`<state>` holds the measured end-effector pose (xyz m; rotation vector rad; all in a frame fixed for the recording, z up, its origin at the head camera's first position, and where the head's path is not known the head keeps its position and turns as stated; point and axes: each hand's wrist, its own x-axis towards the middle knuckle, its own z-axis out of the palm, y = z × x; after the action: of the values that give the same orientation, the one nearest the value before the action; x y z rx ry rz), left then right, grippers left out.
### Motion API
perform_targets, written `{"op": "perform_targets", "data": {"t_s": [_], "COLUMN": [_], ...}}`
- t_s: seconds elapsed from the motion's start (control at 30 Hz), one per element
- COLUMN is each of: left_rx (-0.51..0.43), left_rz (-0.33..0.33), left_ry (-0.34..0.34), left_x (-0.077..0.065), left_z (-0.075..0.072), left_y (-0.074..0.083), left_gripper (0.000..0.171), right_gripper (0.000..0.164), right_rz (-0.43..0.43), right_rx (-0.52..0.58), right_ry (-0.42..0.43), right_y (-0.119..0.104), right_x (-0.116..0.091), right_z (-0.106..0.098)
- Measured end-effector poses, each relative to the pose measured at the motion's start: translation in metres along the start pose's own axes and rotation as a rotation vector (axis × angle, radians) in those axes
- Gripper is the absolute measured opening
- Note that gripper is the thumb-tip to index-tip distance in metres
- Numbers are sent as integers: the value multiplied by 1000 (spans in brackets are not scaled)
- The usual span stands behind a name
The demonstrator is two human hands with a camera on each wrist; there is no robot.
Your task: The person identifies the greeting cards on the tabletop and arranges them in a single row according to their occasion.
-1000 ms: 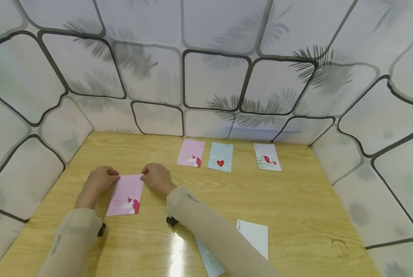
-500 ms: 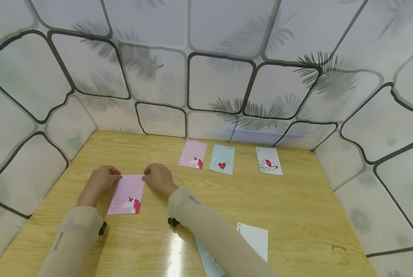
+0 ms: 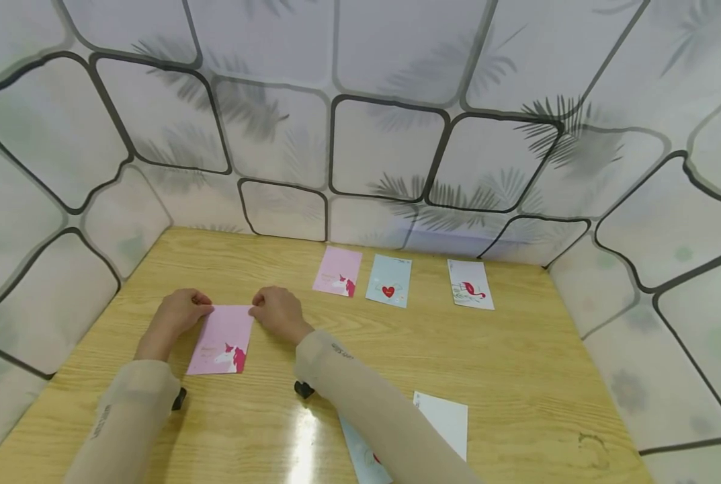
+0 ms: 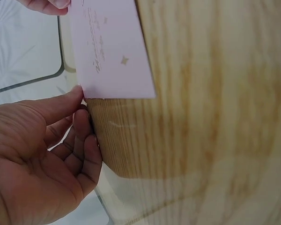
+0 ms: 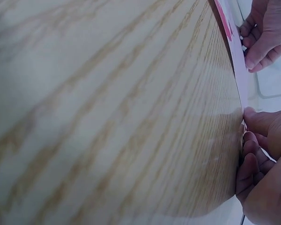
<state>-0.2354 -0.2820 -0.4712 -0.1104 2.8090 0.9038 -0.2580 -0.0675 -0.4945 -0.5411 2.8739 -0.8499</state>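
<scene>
A pink card with a unicorn (image 3: 224, 339) is held between both hands at the left of the table. My left hand (image 3: 177, 314) pinches its far left corner. At the far right corner, the thumb and fingers of my right hand (image 3: 278, 312) pinch it too. In the left wrist view, the left hand (image 4: 47, 145) has its thumb on the card's edge, and gold lettering shows on the pink card (image 4: 107, 51). The right wrist view has the card (image 5: 239, 70) nearly edge-on, with the right hand (image 5: 267, 164) at its corner.
Along the back lie another pink unicorn card (image 3: 338, 271), a light blue heart card (image 3: 389, 279) and a white flamingo card (image 3: 471, 285). Near the front, a white card (image 3: 445, 420) and a light blue card (image 3: 360, 450) lie partly under the right sleeve. Patterned fabric walls (image 3: 390, 148) enclose the wooden table (image 3: 517, 376).
The head view has shifted slightly, so the scene sits a little differently in it. Both hands keep their pinch on the pink card, which stays in the same place.
</scene>
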Motion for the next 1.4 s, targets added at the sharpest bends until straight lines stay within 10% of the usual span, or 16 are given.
{"op": "perform_targets", "data": {"t_s": [0.33,0.67,1.0,1.4], "left_rx": [1,4,6,23], "left_rz": [4,64,234,301], "left_ry": [4,-10,56,-74], "left_x": [-1,-3,28,77], "left_z": [-1,-13,-19,37], "left_y": [-1,8,63,110], "left_gripper": [24,36,44,54], "right_gripper": [16,26,49,45], "right_rz": [-15,-24,11,81], "right_rx": [2,248,66,-225], "right_ry": [5,-115,4,14], "right_y": [2,26,95,151], "right_x": [1,2,19,25], "right_z": [2,-33,-111,-137]}}
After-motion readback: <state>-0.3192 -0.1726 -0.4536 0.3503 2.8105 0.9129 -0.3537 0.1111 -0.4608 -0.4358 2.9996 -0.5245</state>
